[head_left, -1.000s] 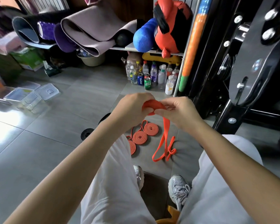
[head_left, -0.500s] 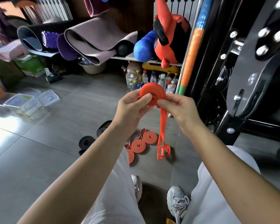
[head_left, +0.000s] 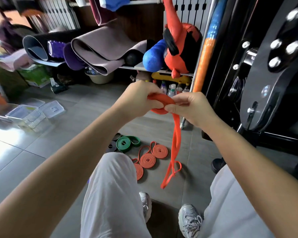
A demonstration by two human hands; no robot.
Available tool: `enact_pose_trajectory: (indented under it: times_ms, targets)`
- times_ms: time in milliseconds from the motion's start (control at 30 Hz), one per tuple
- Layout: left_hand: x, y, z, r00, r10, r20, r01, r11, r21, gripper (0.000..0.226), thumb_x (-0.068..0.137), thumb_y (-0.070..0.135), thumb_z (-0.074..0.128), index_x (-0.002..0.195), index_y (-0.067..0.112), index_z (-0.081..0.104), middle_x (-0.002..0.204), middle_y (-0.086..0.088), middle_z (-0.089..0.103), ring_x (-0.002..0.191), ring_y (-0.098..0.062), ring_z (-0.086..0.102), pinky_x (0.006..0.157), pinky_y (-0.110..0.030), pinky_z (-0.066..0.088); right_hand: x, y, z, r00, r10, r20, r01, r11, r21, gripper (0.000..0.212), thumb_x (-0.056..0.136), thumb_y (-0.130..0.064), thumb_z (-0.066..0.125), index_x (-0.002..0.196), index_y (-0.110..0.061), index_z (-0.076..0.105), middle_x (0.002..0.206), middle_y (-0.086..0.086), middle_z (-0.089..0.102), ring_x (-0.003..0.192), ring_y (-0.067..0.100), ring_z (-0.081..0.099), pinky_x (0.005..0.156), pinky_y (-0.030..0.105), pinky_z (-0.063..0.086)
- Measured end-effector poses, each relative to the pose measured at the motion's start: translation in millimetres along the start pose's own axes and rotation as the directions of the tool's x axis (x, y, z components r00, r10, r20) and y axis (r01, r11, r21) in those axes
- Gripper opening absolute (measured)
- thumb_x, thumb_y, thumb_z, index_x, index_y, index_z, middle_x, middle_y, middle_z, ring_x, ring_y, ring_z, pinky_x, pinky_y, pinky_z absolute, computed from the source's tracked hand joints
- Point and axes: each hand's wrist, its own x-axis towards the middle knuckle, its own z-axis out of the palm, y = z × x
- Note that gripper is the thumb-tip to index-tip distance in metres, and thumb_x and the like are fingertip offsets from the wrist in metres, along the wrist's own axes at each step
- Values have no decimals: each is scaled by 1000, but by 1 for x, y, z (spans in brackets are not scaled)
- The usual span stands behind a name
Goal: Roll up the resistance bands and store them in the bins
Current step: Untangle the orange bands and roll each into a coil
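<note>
Head view, fingers: left hand [head_left: 138, 98] and right hand [head_left: 191, 107] both curl round a half-wound orange band [head_left: 159, 100], pinching it from opposite sides.
Band: flat, matte, rubbery strip; the wound part is a tight disc held in the air between the hands.
Loose tail [head_left: 175, 143]: a doubled loop hanging down toward the floor.
Floor: rolled orange spirals [head_left: 147, 160] and a green coil [head_left: 126, 143] lie on glossy grey tiles [head_left: 41, 152].
Bins [head_left: 24, 114]: clear, rectangular plastic, far left.
</note>
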Motion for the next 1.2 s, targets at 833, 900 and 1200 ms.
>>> enact_pose_trajectory:
  times_ms: [833,900,1200]
  targets:
    - [14,-2,-49,954,-270,-131,149,805,-574,24,80,-3,67,87,19,68,61,16,69,60,1,66,54,-12,50,45,-15,-29,1000,-26,-9,24,976,-216,12,81,-17,72,73,-26,66,69,-10,66,61,-4,59,70,23,50]
    - [12,-4,-52,950,-292,-109,177,792,-584,28,80,-3,67,82,26,66,60,16,69,60,2,66,54,-13,51,48,-24,-32,999,-32,-30,27,985,-173,4,82,-15,71,79,-17,69,66,-7,63,53,-7,54,64,16,45]
    - [7,-7,-57,935,-339,-106,227,799,-558,20,78,4,72,84,22,68,72,9,71,66,-3,68,62,-21,57,47,-27,-27,999,-33,3,33,986,-161,11,82,-13,71,93,-9,72,72,-8,66,60,-8,56,72,18,49]
